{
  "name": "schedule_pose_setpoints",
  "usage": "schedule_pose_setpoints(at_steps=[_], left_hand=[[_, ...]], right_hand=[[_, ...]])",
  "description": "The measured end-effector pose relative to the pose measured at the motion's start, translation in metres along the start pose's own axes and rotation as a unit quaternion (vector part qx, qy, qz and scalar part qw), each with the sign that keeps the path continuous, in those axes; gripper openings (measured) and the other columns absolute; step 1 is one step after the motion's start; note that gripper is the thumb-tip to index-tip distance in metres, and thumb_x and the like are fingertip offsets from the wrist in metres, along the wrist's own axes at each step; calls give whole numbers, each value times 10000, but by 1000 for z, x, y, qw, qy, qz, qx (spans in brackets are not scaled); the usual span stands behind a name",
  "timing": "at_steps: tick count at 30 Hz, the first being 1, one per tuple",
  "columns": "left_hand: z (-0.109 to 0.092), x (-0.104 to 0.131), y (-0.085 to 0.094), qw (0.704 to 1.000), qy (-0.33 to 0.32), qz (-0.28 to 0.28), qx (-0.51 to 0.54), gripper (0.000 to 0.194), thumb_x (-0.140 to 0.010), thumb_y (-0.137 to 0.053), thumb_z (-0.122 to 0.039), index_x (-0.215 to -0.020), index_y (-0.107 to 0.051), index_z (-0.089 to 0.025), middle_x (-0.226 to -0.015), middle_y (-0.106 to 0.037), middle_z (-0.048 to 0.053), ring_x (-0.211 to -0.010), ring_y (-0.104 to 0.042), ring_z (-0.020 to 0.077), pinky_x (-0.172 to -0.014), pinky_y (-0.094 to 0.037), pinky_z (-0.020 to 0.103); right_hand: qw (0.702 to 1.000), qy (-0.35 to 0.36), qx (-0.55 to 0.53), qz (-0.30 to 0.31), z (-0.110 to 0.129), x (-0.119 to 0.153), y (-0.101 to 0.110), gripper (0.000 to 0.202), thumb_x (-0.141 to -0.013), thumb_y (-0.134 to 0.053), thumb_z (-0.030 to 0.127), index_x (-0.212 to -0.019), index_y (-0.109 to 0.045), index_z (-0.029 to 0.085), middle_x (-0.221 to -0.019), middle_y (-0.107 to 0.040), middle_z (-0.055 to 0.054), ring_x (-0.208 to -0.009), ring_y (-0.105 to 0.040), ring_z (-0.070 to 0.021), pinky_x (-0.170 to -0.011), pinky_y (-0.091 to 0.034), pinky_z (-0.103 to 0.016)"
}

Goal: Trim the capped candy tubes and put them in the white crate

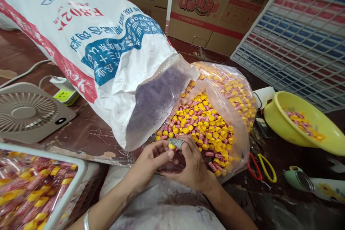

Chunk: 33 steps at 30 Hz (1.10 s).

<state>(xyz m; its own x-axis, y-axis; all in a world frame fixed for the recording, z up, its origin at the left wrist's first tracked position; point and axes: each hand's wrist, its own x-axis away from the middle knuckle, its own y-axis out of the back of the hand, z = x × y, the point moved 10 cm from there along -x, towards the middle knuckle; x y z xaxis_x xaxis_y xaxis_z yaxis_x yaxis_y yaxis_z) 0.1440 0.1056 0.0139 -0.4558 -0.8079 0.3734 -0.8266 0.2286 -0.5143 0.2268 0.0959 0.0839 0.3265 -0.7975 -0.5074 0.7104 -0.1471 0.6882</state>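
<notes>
On the dark red counter [91, 125], a beige fan [27, 111] stands at left, then lies a white sack [102, 43]. The left hand [151, 160] pinches a yellow-capped piece [171, 146] in front of an open plastic bag [240, 138]; the right hand [194, 167] curves beside the piece, its grip I cannot tell. At right is a yellow basin [291, 133].

The sack [105, 43] lies left of centre on the table [91, 120], its mouth toward the front right, with the fan [25, 113] at its left and cartons [205, 10] behind. A bag [241, 143] containing small pieces [199, 122] lies right of the sack mouth, the right hand [192, 165] before it. Right of the bag are the basin [293, 129] and, nearer, the scissors [260, 172]; the basket [83, 172] is front left.
</notes>
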Motion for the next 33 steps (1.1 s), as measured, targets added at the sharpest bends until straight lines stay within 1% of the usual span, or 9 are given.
schedule_pose_setpoints(at_steps=[5,8,10,12,17,22,27,30,33], left_hand=[[-17,-8,1,975,-65,-19,-211,269,-766,-706,-255,-991,-587,-171,-829,-623,4,-728,-598,162,-681,-505,276],[-59,-9,20,795,-133,-142,-574,186,-848,-546,-144,-1026,-594,-169,-942,-644,70,-794,-631,213,-698,-496,311],[-85,-9,32,632,-118,-227,-731,258,-883,-476,-116,-1117,-578,-157,-1042,-625,123,-767,-651,240,-626,-486,318],[-102,-12,36,522,-95,-268,-804,287,-919,-414,-123,-1165,-562,-131,-1082,-594,158,-717,-653,252,-543,-461,313],[-102,-21,28,450,-75,-239,-857,278,-933,-339,-83,-1062,-581,-128,-1097,-561,173,-751,-655,252,-517,-451,297],[-86,-13,25,500,-116,-200,-835,302,-886,-362,-9,-1060,-577,-131,-1034,-617,148,-885,-654,282,-615,-502,322],[-92,16,34,737,-237,-185,-605,221,-939,-546,-296,-1133,-602,-208,-1130,-666,81,-995,-656,237,-856,-518,316],[-69,18,45,869,-171,-150,-440,284,-895,-622,-448,-1040,-634,-204,-1009,-702,52,-884,-659,213,-765,-519,284],[-31,14,44,951,-74,-100,-284,373,-853,-680,-490,-1064,-616,-189,-917,-714,48,-815,-658,200,-697,-511,268]], right_hand=[[997,19,-10,73,2,-5,-3,740,-727,-822,436,-1320,-435,218,-1228,-584,-137,-1230,-544,-334,-1050,-470,-546],[996,-55,33,69,-28,-2,14,823,-757,-813,450,-1417,-390,202,-1327,-551,-162,-1293,-512,-340,-1047,-481,-519],[989,-116,86,30,-51,5,30,515,-852,-736,393,-1274,-512,200,-1160,-629,-132,-1132,-614,-314,-945,-537,-471],[983,-135,118,38,-62,12,31,153,-934,-635,296,-1048,-588,205,-972,-654,-85,-942,-660,-265,-836,-558,-398],[977,-93,102,160,-46,24,-12,42,-962,-587,175,-987,-613,196,-1034,-664,-67,-949,-664,-207,-835,-555,-326],[963,-8,136,232,-28,31,-46,198,-947,-552,86,-1098,-615,199,-1150,-667,-76,-1089,-624,-217,-927,-536,-345],[992,-43,85,80,-38,24,-13,79,-963,-572,161,-995,-640,185,-1047,-682,-86,-978,-667,-207,-879,-558,-330],[982,-159,-58,-81,-58,28,23,83,-956,-613,259,-998,-642,194,-949,-712,-63,-872,-706,-191,-824,-590,-320],[931,-250,-206,-165,-73,35,35,138,-956,-614,296,-1058,-642,208,-903,-752,-33,-723,-726,-166,-696,-613,-283]])
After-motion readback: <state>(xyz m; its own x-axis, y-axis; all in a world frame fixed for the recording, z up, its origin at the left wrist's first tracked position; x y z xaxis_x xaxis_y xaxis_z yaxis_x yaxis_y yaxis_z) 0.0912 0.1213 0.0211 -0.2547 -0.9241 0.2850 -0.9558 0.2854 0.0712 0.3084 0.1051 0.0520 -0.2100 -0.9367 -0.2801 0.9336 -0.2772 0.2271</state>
